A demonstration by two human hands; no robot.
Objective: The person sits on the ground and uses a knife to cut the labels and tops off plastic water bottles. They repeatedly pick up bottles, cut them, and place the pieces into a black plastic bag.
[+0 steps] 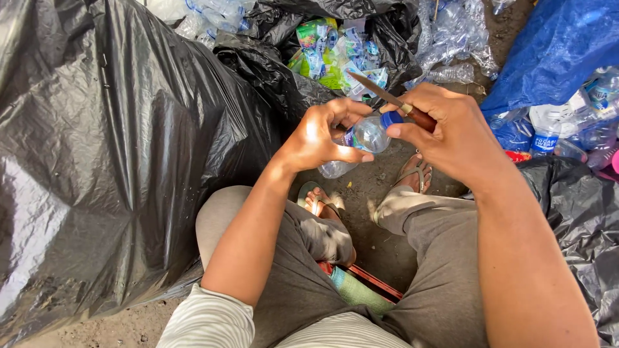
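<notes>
Left hand point(319, 138) grip clamped on clear bottle point(361, 142); right hand point(451, 132) clamped on knife point(393, 103); dirt ground point(380, 245), black bags point(116, 161) around.

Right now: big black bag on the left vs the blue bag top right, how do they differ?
The black bag is glossy, bulging full and fills the left side beside the left hand; the blue bag is only partly in frame at the upper right, beyond the right hand. Loose clear bottles lie against the blue bag, none against the black bag's near face. Both are crinkled plastic.

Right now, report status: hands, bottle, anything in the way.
Left hand grips clear plastic bottle. Right hand holds knife, fingers at blue cap. Big black bag close at left.
</notes>
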